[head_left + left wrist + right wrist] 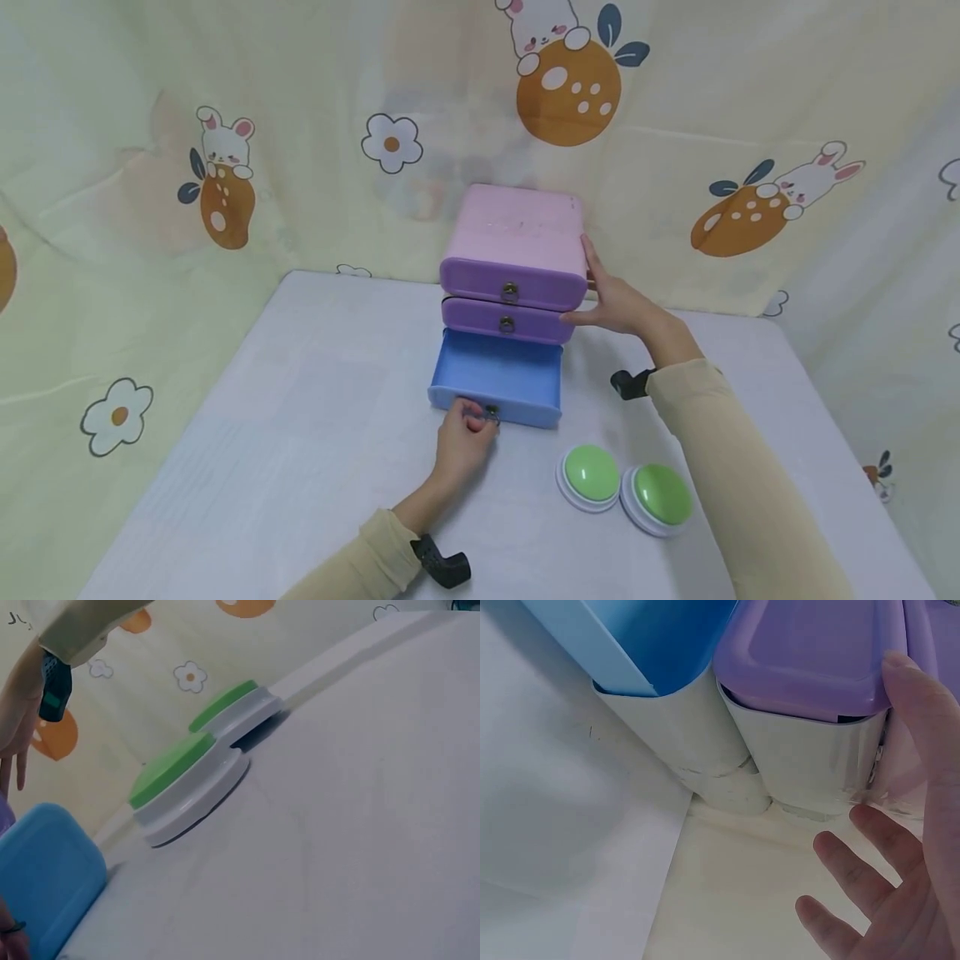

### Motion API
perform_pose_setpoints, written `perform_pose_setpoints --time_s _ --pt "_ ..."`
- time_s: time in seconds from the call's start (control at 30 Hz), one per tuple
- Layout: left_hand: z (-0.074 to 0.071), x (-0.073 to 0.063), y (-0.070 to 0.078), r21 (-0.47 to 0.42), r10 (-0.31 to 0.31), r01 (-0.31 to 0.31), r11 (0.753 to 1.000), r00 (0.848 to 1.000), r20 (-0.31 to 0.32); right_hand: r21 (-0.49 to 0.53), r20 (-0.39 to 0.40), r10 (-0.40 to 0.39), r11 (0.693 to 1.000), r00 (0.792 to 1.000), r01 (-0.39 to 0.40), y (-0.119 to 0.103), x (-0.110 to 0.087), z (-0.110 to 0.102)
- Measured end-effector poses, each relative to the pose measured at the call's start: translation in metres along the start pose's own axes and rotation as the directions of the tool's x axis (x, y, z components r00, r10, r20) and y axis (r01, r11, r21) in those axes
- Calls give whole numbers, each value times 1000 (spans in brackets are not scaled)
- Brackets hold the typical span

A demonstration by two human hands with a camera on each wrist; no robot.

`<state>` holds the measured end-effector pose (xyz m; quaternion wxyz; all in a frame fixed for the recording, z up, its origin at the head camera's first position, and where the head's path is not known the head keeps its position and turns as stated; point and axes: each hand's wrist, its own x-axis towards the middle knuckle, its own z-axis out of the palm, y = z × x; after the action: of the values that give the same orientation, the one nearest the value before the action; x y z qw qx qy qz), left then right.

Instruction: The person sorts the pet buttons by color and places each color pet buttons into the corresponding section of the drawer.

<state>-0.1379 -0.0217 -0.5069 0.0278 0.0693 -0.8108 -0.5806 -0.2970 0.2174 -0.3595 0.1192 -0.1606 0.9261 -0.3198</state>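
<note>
A small drawer unit [521, 225] with a pink top stands against the patterned cloth. Its two upper drawers have purple fronts, and the purple middle drawer [472, 315] stands out very slightly. The blue bottom drawer [498, 362] is pulled far out, with a bare inside. At its front, my left hand [461, 446] has curled fingers and pinches the small ring handle [492, 414]. My right hand [618, 304] steadies the unit's right side with fingers spread, its thumb touching the middle drawer's front edge. In the right wrist view the thumb [922, 701] lies against purple plastic.
Two green push buttons with white bases, the left one [592, 473] and the right one [662, 494], sit side by side right of the left hand. A white tabletop [300, 417] lies beneath everything. Cloth with rabbit prints [322, 200] hangs behind the unit.
</note>
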Motion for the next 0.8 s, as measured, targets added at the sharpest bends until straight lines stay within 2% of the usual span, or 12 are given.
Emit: perform_pose_setpoints --time_s 0.13,0.27,0.33,0.43,0.5,0.53,0.57,0.6,0.63,0.7,0.77,0.8 --pt "-2 -6 1 -5 5 -5 1000 1000 9 -2 1 5 1000 1000 -5 -1 1 1" --pt "-3 -11 -2 -30 17 -16 999 999 51 5 -4 -4 1000 1000 4 1 0 1" --pt "-4 -14 -4 -17 42 -40 999 996 76 6 -5 -10 1000 1000 10 1 1 1" --pt "-5 -22 -6 91 131 -139 986 987 95 2 -8 -8 1000 1000 8 1 1 0" --pt "-5 -30 -6 213 226 -244 946 969 104 2 -7 -4 1000 1000 4 1 1 0" --pt "-4 -34 -5 279 285 -304 911 952 108 4 -5 -2 1000 1000 2 2 1 0" --pt "-4 -37 -4 351 353 -371 860 928 118 7 -2 -3 1000 1000 3 2 2 1" --pt "-2 -40 -3 417 422 -437 797 897 135 10 1 -6 1000 1000 6 1 2 1" --pt "-1 -43 0 478 482 -498 724 860 166 15 5 -6 1000 1000 6 1 2 1" --pt "1 -47 8 565 565 -600 567 782 262 17 10 -8 1000 1000 8 1 2 1" --pt "5 -49 19 604 589 -680 416 707 390 17 10 -7 1000 1000 7 2 2 1" --pt "8 -49 25 604 574 -710 361 680 456 16 9 -5 1000 1000 5 2 2 1"
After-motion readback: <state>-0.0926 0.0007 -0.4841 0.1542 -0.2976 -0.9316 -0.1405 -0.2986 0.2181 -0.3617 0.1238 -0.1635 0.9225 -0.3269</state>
